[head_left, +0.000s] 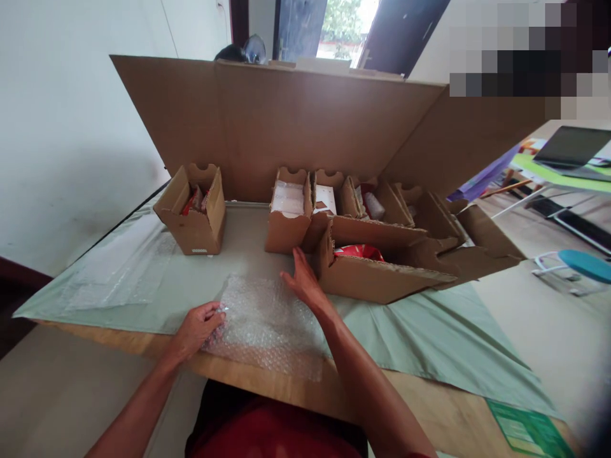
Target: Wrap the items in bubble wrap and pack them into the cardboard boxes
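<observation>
A clear sheet of bubble wrap point(272, 324) lies at the front of the table, partly over its wooden edge. My left hand point(200, 327) pinches the left side of the sheet between closed fingers. Beyond its right part, my right hand point(303, 280) is stretched out with thumb and fingers apart, holding nothing. Its fingertips reach the lower front of a narrow cardboard box point(287, 232) that contains white packs; whether they touch it I cannot tell. Right beside that hand stands a long cardboard box point(382, 280) with a red packet point(360, 252) inside.
At the left, another cardboard box point(193, 229) contains red items. Flat clear plastic sheets point(119, 267) lie near it on the green cloth point(243, 235). More open boxes point(429, 213) stand at the right. A tall cardboard panel point(296, 121) closes off the back.
</observation>
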The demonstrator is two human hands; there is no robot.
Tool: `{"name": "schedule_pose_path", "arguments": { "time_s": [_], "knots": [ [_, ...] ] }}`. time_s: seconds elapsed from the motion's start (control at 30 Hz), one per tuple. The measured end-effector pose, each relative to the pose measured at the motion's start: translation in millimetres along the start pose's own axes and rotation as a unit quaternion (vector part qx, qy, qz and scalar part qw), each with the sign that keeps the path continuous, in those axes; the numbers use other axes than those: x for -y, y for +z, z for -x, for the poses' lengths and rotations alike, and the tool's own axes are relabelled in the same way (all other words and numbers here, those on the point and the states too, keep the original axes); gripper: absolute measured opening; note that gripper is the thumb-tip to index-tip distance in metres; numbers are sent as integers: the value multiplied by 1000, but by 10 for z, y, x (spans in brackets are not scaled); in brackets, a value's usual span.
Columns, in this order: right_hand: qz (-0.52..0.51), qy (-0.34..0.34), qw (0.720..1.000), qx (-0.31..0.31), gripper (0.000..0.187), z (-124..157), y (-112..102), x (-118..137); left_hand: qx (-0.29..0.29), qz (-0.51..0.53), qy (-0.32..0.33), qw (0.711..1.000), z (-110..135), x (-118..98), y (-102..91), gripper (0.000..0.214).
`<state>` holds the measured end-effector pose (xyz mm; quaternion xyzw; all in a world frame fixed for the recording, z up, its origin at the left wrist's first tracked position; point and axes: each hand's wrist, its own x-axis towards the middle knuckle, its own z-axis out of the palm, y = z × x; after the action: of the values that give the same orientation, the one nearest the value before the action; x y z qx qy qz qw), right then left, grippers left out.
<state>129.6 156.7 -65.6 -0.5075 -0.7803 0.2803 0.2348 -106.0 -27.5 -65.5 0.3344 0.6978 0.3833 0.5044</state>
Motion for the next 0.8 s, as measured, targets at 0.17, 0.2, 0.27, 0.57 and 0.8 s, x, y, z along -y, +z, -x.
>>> {"name": "schedule_pose_path", "arguments": {
  "time_s": [0.17,0.2,0.27,0.57,0.8],
  "knots": [
    [23,10,1000,2,84,-63,-81,136,3,2,0,1000,-12,-9,-7,60],
    [29,13,999,3,84,-45,-111,176,6,4,-1,1000,-14,-7,-7,59],
    [38,-2,999,4,78,51,-208,271,9,10,-1,1000,-20,11,-10,59],
    [196,-220,935,-198,23,79,-1441,964,19,19,13,1000,-26,27,-39,61],
    [105,-254,961,22,21,488,-993,918,3,0,23,1000,65,-81,-66,55]
  ]
}}
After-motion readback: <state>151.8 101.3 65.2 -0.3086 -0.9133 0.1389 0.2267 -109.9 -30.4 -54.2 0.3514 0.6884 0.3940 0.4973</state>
